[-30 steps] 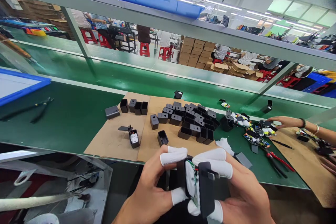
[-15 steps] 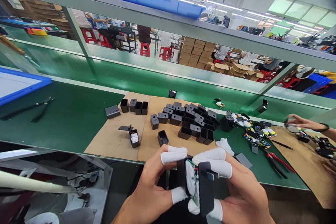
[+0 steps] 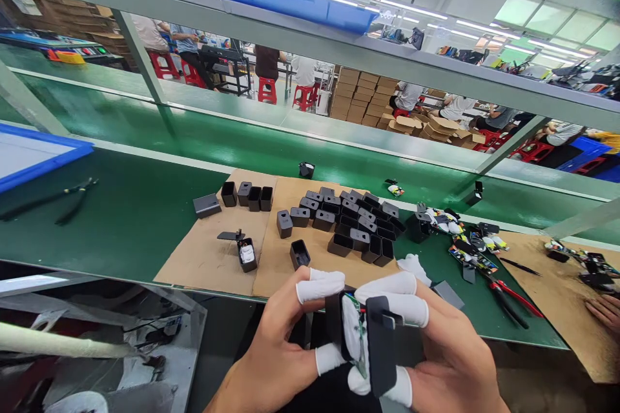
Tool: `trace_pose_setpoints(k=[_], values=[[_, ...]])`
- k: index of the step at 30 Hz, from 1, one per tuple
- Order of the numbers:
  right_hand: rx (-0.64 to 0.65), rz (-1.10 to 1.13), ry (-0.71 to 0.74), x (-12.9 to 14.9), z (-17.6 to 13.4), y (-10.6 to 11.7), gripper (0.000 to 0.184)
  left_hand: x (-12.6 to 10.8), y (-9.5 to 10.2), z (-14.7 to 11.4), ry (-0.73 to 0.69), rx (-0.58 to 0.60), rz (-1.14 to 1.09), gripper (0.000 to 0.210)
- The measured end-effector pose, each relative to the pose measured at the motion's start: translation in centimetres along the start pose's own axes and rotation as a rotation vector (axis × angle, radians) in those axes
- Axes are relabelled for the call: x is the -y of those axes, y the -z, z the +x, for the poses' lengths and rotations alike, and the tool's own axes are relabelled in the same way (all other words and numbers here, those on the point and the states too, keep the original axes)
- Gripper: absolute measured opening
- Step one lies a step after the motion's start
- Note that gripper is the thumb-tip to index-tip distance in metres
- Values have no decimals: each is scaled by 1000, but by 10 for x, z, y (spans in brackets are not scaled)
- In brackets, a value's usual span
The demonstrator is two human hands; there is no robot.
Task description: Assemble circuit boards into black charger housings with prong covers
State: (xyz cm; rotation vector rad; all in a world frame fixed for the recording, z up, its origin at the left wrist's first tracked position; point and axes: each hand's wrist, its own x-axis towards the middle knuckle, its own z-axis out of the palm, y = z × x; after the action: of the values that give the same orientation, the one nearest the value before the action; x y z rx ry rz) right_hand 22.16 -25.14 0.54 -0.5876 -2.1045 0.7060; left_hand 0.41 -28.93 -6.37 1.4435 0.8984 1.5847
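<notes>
My left hand (image 3: 285, 329), with white finger cots on its fingertips, is closed on a small black plastic case (image 3: 334, 322). Close against it, my right hand (image 3: 436, 342), also in finger cots, grips a circuit board (image 3: 361, 335) with a black end plate (image 3: 381, 345) attached. White padding or sealant (image 3: 352, 329) covers part of the board. The board lies at the mouth of the case; how far it reaches inside is hidden. Just beyond my hands, an empty black case (image 3: 299, 254) stands on the cardboard (image 3: 271, 264).
Many black cases (image 3: 361, 239) stand on the cardboard. A partly assembled unit (image 3: 247, 254) has its plate sticking out. Board assemblies (image 3: 472, 251) and red-handled pliers (image 3: 516, 300) lie right, near a co-worker's hand (image 3: 605, 313). Cutters (image 3: 72, 200) lie left, by a blue-edged tray (image 3: 53, 161).
Several units on the green strip at the back have shifted left. One hand of the co-worker at right has left the view. My own hands have hardly moved.
</notes>
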Motion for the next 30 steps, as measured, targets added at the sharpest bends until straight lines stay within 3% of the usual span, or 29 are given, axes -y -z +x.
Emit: trace_pose_setpoints(k=[12,25,30], values=[[-35,-50,41,8,13,-3,32,0,-1,-2,2,4,36,72],[-38,-85,-20,4,10,-7,39,4,-1,-3,13,11,-42,86],[-52,-102,-99,3,8,-10,51,10,-8,-6,36,4,-204,84]])
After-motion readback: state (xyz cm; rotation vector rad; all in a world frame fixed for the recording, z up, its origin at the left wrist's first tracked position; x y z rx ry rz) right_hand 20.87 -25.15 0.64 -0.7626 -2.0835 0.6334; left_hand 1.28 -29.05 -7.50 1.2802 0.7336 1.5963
